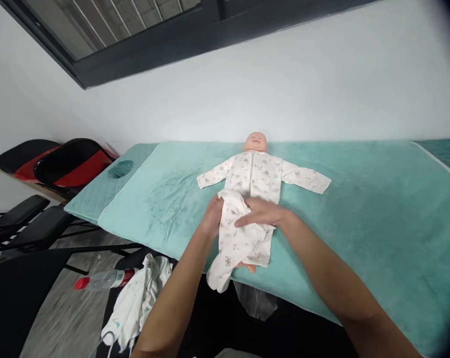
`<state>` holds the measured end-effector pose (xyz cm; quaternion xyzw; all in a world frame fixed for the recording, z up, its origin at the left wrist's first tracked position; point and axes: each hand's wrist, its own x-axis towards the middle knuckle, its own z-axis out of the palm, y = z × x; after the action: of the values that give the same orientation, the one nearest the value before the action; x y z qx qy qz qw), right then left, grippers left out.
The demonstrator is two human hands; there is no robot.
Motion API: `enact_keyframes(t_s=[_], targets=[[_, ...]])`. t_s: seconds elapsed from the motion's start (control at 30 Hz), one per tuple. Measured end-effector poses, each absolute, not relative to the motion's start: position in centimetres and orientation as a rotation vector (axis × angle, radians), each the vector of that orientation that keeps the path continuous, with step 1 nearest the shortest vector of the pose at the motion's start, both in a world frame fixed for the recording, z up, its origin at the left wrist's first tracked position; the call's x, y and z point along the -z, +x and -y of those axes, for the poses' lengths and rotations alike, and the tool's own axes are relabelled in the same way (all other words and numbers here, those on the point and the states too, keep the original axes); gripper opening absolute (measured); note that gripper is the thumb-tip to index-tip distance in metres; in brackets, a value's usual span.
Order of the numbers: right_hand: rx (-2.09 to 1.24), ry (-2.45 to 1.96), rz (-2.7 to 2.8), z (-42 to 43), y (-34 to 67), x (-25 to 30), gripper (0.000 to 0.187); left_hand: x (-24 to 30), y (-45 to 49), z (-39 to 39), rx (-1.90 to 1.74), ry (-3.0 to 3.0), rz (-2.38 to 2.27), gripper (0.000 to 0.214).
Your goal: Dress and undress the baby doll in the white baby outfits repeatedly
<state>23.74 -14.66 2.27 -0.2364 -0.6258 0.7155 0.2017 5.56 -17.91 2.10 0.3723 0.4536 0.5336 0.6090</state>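
Observation:
A baby doll [256, 143] lies on its back on the green bed, its head toward the wall. It wears a white printed baby jacket [262, 174] with both sleeves spread out. Above the doll's lower body I hold white baby pants [235, 243] with the same small print, bunched at the top, with a leg hanging past the bed's front edge. My left hand [213, 216] grips the bunched cloth at its left side. My right hand [264, 213] is closed on its right side, thumb across the front. The doll's feet [250, 267] peek out below the jacket hem.
The green bed cover [377, 223] runs along the white wall, with a face hole [121, 169] at the left end. Black and red chairs [75, 166] stand at left. A bottle with a red cap [103, 281] and white printed cloths [138, 298] lie near the lower left.

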Motion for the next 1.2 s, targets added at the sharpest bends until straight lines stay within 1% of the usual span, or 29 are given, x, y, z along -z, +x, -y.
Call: enact_keyframes(t_s=[0.13,0.23,0.33,0.4,0.47,0.57,0.7,0.9,1.1,1.2], targets=[[-2.053,-0.659,1.139,15.0,22.9,-1.5,0.046,-2.1,4.2,19.4,-1.017,0.997,-1.031,0.051],[-2.098,-0.619,0.997,14.9,22.6,-1.2,0.046,-2.3,4.2,20.0,-0.942,1.002,-1.018,0.061],[-2.110,-0.558,1.013,14.6,23.0,-1.1,0.048,-2.7,5.5,19.9,-1.120,0.884,-0.990,0.052],[-2.148,-0.479,1.122,14.5,23.5,-1.0,0.053,-3.0,6.5,19.7,-1.213,0.805,-0.948,0.045],[-2.202,-0.402,1.274,14.4,24.1,-1.2,0.057,-3.4,7.3,19.4,-1.224,0.747,-0.911,0.040],[-2.212,-0.427,1.418,14.4,24.7,-1.7,0.050,-3.8,7.4,19.1,-1.153,0.681,-0.882,0.041],[-2.135,-0.576,1.309,14.5,24.4,-1.8,0.043,-3.9,6.6,19.1,-1.087,0.635,-0.857,0.047],[-2.108,-0.600,1.045,14.7,23.6,-1.1,0.041,-2.9,6.2,18.8,-1.151,0.639,-0.839,0.038],[-2.156,-0.518,0.847,14.9,23.8,-1.6,0.035,-1.9,5.5,18.4,-1.146,0.776,-0.883,0.051],[-2.127,-0.467,0.898,15.1,23.8,-1.6,0.038,-1.6,4.4,18.6,-0.965,0.880,-0.897,0.057]])
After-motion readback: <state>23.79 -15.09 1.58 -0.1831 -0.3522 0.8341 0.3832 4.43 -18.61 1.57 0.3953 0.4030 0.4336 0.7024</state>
